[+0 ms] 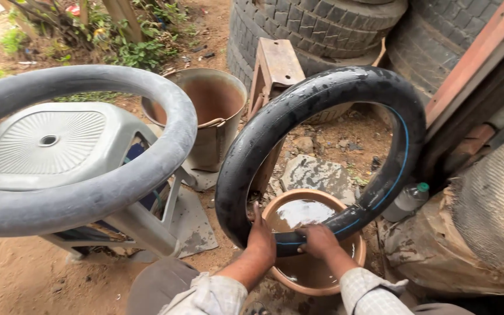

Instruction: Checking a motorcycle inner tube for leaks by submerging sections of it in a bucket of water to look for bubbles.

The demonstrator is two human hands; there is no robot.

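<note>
2 bare hands grip the bottom of a wet black rubber inner tube with a thin blue stripe (322, 93), which stands upright like a ring, its opening facing the viewer and its lowest part dipped in a round terracotta-coloured basin of water (357, 256) on the ground. The left hand (262, 238) wraps around the tube's lower left curve, fingers closed on the rubber. The right hand (319, 239) presses on the lowest section, fingers curled over it at the water's surface.

1 clear plastic bottle with a green cap (406, 200) lies tilted just right of the tube, its label unreadable. To the left, a second, dusty grey inner tube (118, 186) rests on a grey plastic stool (48, 140). Behind stand a rusty metal bucket (217, 116), a rusty metal stand (275, 64) and stacked black tyres (322, 23).
</note>
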